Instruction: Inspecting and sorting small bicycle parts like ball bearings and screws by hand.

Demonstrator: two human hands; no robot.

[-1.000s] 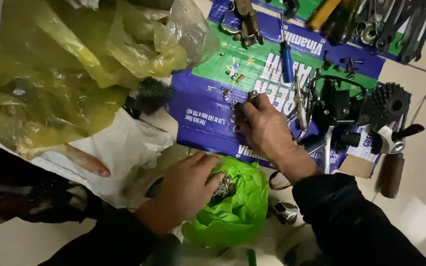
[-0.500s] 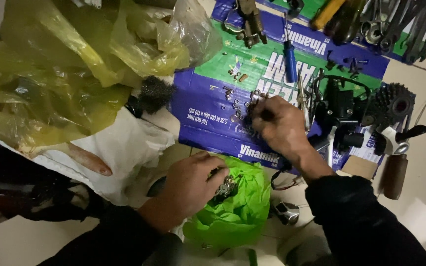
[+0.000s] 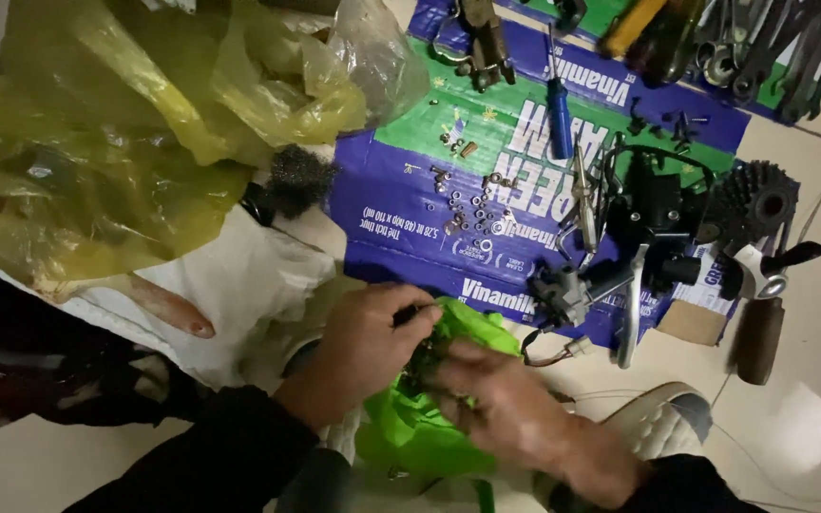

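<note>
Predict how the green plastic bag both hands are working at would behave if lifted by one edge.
The green plastic bag looks thin and crumpled, so it would probably go floppy. The left hand and right hand meet at small dark parts at its mouth; those might spill or slide as it sags.

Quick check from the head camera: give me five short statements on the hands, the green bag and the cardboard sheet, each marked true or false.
1. Both hands are at the green bag. True: the left hand and right hand meet at its opening.
2. The right hand rests on the cardboard sheet. False: it is at the bag, off the sheet.
3. Small nuts and screws lie loose on the sheet. True.
4. The blue-handled screwdriver is in the left hand. False: it lies on the sheet, untouched.
5. The toothed sprocket cluster sits inside the yellow bag. False: it lies at the sheet's right edge.
</note>
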